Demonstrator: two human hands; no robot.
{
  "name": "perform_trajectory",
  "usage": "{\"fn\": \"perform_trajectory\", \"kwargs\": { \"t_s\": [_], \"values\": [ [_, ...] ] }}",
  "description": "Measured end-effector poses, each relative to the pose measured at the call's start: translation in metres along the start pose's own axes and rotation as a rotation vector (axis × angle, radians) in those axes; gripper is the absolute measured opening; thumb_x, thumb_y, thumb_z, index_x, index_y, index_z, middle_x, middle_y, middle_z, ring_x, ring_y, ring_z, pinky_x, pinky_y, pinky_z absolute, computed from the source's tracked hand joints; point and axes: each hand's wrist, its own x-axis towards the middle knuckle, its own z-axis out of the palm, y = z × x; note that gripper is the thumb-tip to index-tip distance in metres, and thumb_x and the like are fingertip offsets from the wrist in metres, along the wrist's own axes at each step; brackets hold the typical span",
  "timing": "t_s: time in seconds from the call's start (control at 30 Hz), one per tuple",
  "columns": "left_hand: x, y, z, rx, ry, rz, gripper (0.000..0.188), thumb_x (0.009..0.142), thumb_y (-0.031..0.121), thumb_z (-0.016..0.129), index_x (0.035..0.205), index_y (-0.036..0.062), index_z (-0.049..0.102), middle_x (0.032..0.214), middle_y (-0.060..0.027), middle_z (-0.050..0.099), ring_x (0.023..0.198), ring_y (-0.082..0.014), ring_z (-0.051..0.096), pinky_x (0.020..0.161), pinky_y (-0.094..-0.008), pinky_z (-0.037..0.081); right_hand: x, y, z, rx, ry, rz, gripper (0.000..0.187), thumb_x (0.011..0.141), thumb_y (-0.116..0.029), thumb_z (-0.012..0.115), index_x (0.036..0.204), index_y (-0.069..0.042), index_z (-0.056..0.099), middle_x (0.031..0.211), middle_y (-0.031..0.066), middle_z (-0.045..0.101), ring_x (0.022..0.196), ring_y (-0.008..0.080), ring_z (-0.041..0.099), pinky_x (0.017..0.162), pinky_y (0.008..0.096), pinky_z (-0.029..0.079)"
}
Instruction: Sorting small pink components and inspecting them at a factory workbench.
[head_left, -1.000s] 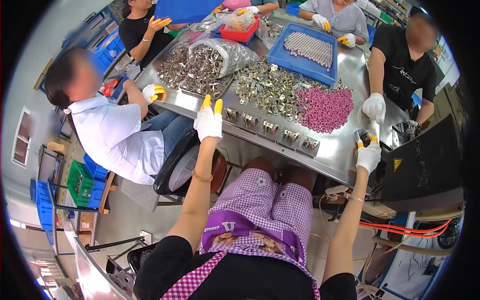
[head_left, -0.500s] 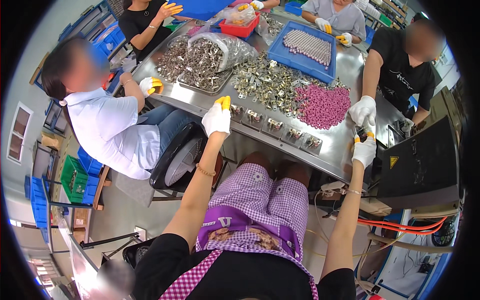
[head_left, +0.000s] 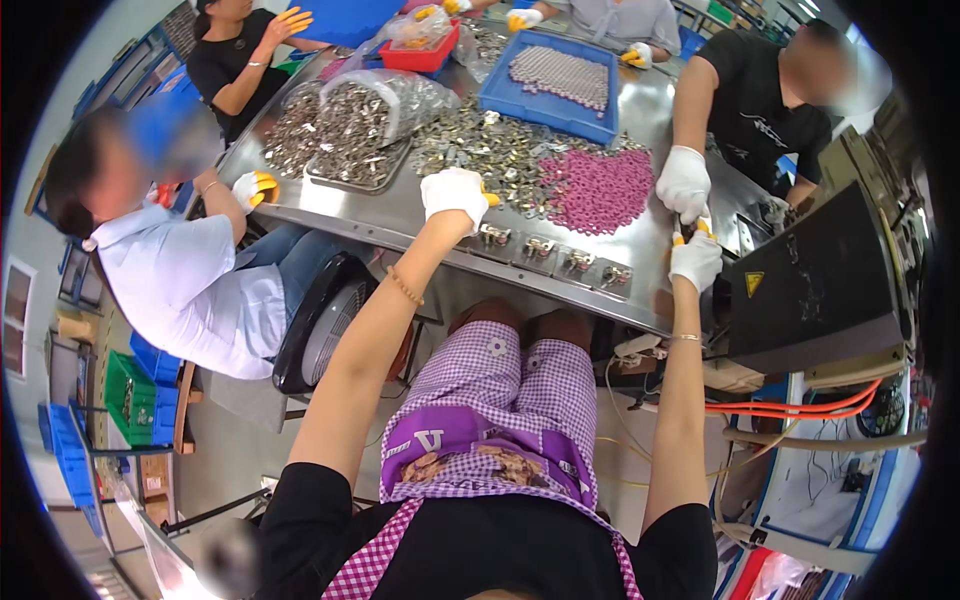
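Your left hand, gloved in white with yellow fingertips, is over the near side of the table, at the left end of a row of metal assemblies. Its back hides most of the fingers; whether they are closed on anything cannot be told. The row lies along the table's near edge, in front of loose metal parts and a heap of pink rings.

Your right hand is at the table's right end, fingertips at a small dark part just below a co-worker's gloved hand; you cannot be confirmed as gripping it. A black housing stands to its right.
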Motion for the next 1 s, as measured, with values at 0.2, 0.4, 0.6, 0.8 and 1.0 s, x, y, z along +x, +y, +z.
{"fn": "perform_trajectory", "kwargs": {
  "t_s": [0.2, 0.4, 0.6, 0.8, 1.0],
  "values": [
    [0.024, 0.017, 0.013, 0.265, -0.134, 0.014, 0.031, 0.077, 0.040, 0.067, 0.082, 0.0108, 0.074, 0.079, -0.0095, 0.071, 0.072, -0.0289, 0.066, 0.064, -0.0404, 0.048, -0.018, -0.014, -0.003, 0.187, 0.000, -0.181, 0.034, 0.080, -0.030, 0.065, 0.109, -0.012, 0.068, 0.091, 0.0124, 0.067, 0.078, 0.0307, 0.064, 0.072, 0.0387, 0.051],
    [0.025, 0.019, 0.011, 0.233, -0.172, -0.001, 0.032, 0.075, 0.037, 0.066, 0.080, 0.0069, 0.073, 0.079, -0.0127, 0.071, 0.071, -0.0317, 0.066, 0.065, -0.0421, 0.050, -0.016, -0.039, 0.023, 0.518, -0.343, -0.199, 0.026, 0.084, -0.021, 0.062, 0.107, -0.013, 0.070, 0.096, 0.0091, 0.068, 0.081, 0.0251, 0.063, 0.076, 0.0342, 0.049],
    [0.027, -0.005, 0.023, 0.127, -0.108, -0.049, 0.017, 0.068, 0.023, 0.067, 0.076, 0.0094, 0.074, 0.075, -0.0104, 0.071, 0.066, -0.0276, 0.067, 0.057, -0.0410, 0.050, -0.015, -0.054, 0.014, 0.535, -0.398, -0.133, 0.023, 0.085, -0.020, 0.061, 0.105, -0.011, 0.070, 0.094, 0.0090, 0.068, 0.082, 0.0254, 0.063, 0.079, 0.0332, 0.049],
    [0.025, -0.017, 0.017, -0.051, -0.056, -0.127, 0.017, 0.068, 0.019, 0.066, 0.078, 0.0086, 0.075, 0.077, -0.0113, 0.071, 0.068, -0.0291, 0.067, 0.061, -0.0423, 0.051, -0.012, -0.042, 0.033, 0.553, -0.324, -0.183, 0.021, 0.086, -0.020, 0.062, 0.103, -0.011, 0.070, 0.096, 0.0085, 0.068, 0.082, 0.0250, 0.063, 0.078, 0.0326, 0.049],
    [0.025, -0.024, 0.013, -0.076, -0.082, -0.083, 0.022, 0.071, 0.027, 0.067, 0.081, 0.0088, 0.074, 0.079, -0.0115, 0.071, 0.070, -0.0304, 0.067, 0.064, -0.0411, 0.051, -0.025, -0.019, 0.027, 0.821, -0.324, -0.098, 0.021, 0.086, -0.022, 0.061, 0.100, -0.010, 0.071, 0.094, 0.0122, 0.068, 0.077, 0.0300, 0.063, 0.074, 0.0374, 0.050]
  ]
}}
